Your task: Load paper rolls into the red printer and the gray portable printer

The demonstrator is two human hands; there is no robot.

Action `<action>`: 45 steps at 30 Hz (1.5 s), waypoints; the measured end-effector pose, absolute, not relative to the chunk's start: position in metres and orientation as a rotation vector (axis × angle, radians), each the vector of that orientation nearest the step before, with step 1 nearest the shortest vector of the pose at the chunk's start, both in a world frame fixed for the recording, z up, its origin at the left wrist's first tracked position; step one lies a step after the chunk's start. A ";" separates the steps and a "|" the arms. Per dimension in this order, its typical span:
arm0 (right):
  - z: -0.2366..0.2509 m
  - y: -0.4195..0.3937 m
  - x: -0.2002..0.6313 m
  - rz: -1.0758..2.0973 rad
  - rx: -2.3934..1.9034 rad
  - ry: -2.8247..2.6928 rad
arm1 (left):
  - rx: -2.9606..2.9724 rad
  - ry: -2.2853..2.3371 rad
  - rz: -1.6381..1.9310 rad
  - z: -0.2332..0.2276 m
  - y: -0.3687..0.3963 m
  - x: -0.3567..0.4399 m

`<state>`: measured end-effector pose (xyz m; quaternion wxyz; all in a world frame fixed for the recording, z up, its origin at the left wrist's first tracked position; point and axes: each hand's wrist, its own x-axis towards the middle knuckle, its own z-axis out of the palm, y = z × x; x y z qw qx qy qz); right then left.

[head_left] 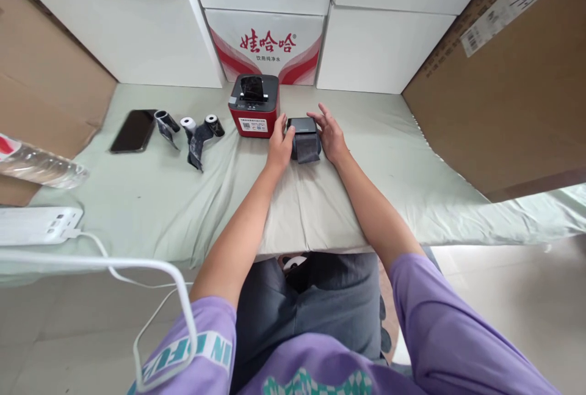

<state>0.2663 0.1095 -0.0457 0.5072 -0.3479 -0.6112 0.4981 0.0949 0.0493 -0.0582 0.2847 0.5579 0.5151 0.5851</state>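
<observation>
A small black box-shaped device (303, 126), perhaps a mini printer, stands on the cloth between my hands. A dark strip (307, 148) hangs down its front. My left hand (280, 141) is against its left side, thumb and fingers closed on the edge. On the right side my right hand (331, 135) rests with its fingers stretched and apart; its palm is near or touching the device. Just behind my left hand stands a red and black printer (253, 108) with a black sheet (252, 87) sticking up from its top slot.
Several partly unwound black rolls (201, 131) lie left of the red printer, beside a black phone (133, 130). Further left are a water bottle (41, 163) and a white power strip (39, 226) with a cable. White boxes (268, 47) and brown cartons (513, 90) enclose the table.
</observation>
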 end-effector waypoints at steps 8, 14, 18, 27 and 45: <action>-0.055 0.117 0.262 1.158 -0.918 -1.496 | 1.385 1.385 1.489 -0.065 0.062 0.093; -0.046 0.109 0.264 1.189 -0.916 -1.609 | 1.014 1.293 1.507 -0.037 0.049 0.097; -0.030 0.095 0.262 1.173 -0.933 -1.669 | 0.873 1.298 1.494 -0.027 0.046 0.101; -0.031 0.093 0.260 1.077 -1.035 -1.692 | 0.970 1.318 1.577 -0.034 0.049 0.107; -0.058 0.103 0.265 1.055 -1.049 -1.423 | 1.424 1.543 1.415 -0.035 0.013 0.094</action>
